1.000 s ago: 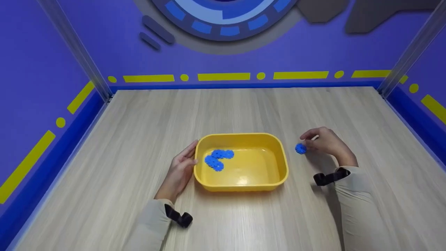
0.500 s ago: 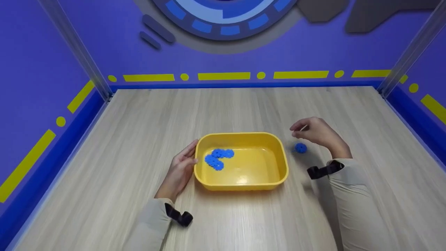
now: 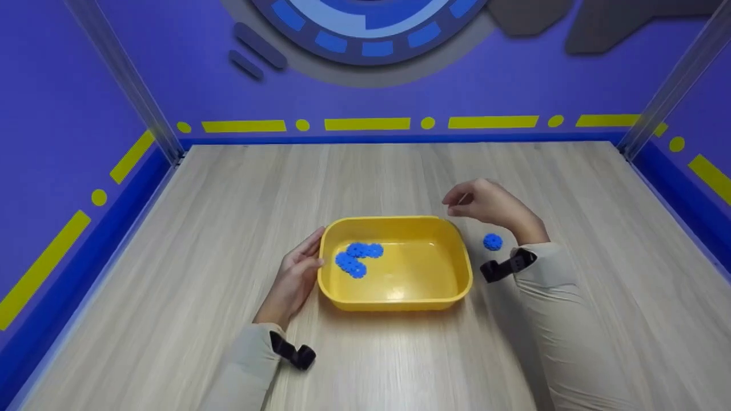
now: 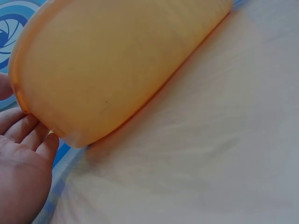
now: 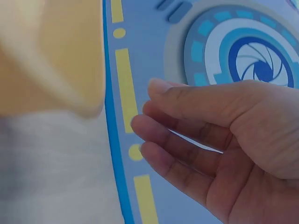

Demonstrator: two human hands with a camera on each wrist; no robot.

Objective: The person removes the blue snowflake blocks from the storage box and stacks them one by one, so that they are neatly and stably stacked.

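Plainly scalloped discs [image 3: 350, 265] inside glossy, round-cornered tub [image 3: 397, 305].

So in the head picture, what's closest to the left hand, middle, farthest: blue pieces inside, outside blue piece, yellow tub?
1. Yellow tub: touching the left hand.
2. Blue pieces: inside, left side.
3. Outside blue piece: on the table, right of the tub.

Your rounded rectangular plastic tub [image 3: 395, 306]: plain yellow, reads orange in your left wrist view. Round toothed discs [image 3: 358, 250]: all solid blue. Your cloth sleeves [image 3: 245, 359]: beige; wrist straps [image 3: 290, 350]: black. Wooden tabletop [image 3: 143, 279]: pale streaky grain. Purple-blue wall [image 3: 200, 85]: yellow dash-dot stripe [image 3: 367, 124].
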